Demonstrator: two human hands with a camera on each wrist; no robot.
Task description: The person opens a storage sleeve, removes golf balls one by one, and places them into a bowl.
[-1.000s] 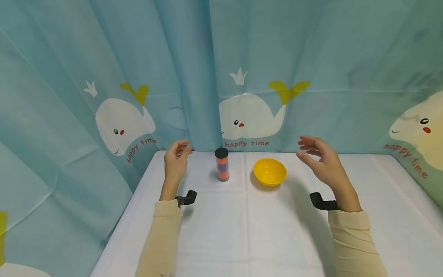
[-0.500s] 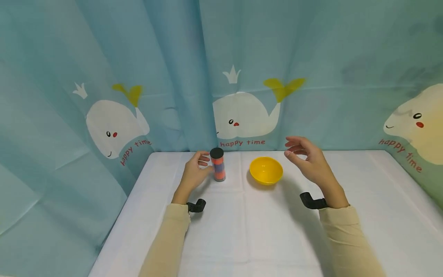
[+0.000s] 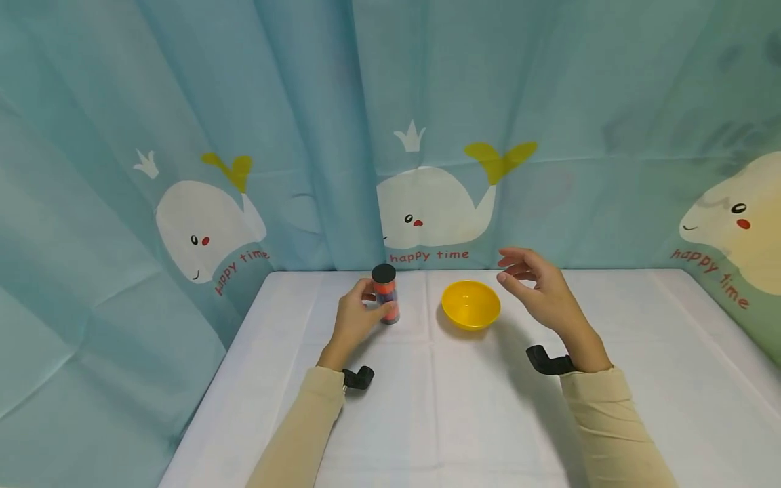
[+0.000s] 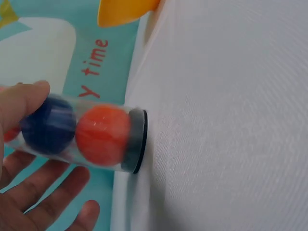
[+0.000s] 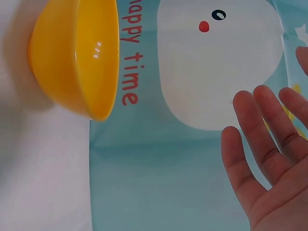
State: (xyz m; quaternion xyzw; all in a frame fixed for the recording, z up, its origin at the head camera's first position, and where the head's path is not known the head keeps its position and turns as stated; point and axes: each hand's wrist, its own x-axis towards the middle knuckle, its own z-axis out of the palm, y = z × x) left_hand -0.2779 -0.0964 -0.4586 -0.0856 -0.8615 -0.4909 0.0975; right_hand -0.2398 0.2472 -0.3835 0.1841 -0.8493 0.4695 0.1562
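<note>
Overhead, the left hand (image 3: 354,317) curls its fingers round 1 clear plastic tube (image 3: 386,293) with a black cap, upright on the white cloth-covered table (image 3: 464,413); the right hand (image 3: 539,293) hovers with loose, spread fingers beside 1 glossy yellow bowl (image 3: 470,304). Close up at the left wrist, thumb and fingers pinch the tube (image 4: 82,134), holding 2 visible balls, orange and blue. At the right wrist, straight fingers (image 5: 262,144) stand apart from the round bowl (image 5: 77,55).
</note>
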